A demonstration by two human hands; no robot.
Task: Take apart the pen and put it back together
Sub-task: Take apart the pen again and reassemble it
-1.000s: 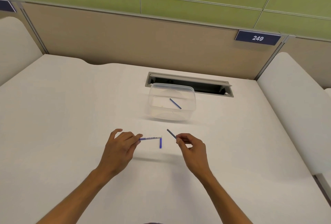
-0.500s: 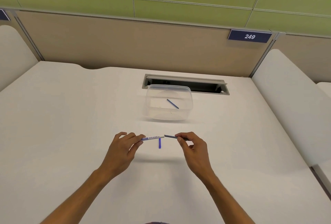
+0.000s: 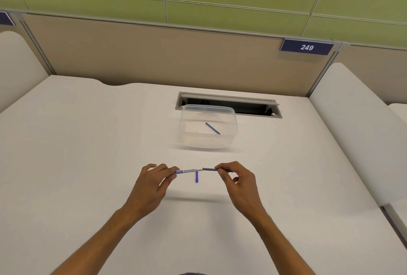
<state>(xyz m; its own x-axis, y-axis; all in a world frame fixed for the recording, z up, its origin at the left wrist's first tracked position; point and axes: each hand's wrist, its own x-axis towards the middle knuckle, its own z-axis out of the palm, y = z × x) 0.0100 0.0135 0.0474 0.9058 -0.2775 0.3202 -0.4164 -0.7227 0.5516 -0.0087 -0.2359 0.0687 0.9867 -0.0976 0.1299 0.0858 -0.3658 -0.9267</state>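
Observation:
My left hand (image 3: 152, 183) pinches the left end of a white whiteboard-marker barrel (image 3: 188, 170), held level above the table. My right hand (image 3: 237, 181) pinches a thin dark blue refill (image 3: 210, 168), whose left tip meets the barrel's open right end. A short bright blue pen part (image 3: 196, 176) lies on the table just below the barrel. Another thin blue stick (image 3: 212, 128) lies inside the clear plastic container (image 3: 187, 133) farther back.
The white desk (image 3: 88, 164) has a cable slot (image 3: 229, 104) with a grey rim behind the container. A beige partition with a "249" sign (image 3: 306, 47) closes the back. White side panels stand at left and right.
My right hand has brought the blue refill from tilted and apart to level, with its tip at the barrel's open end. My left hand keeps holding the barrel.

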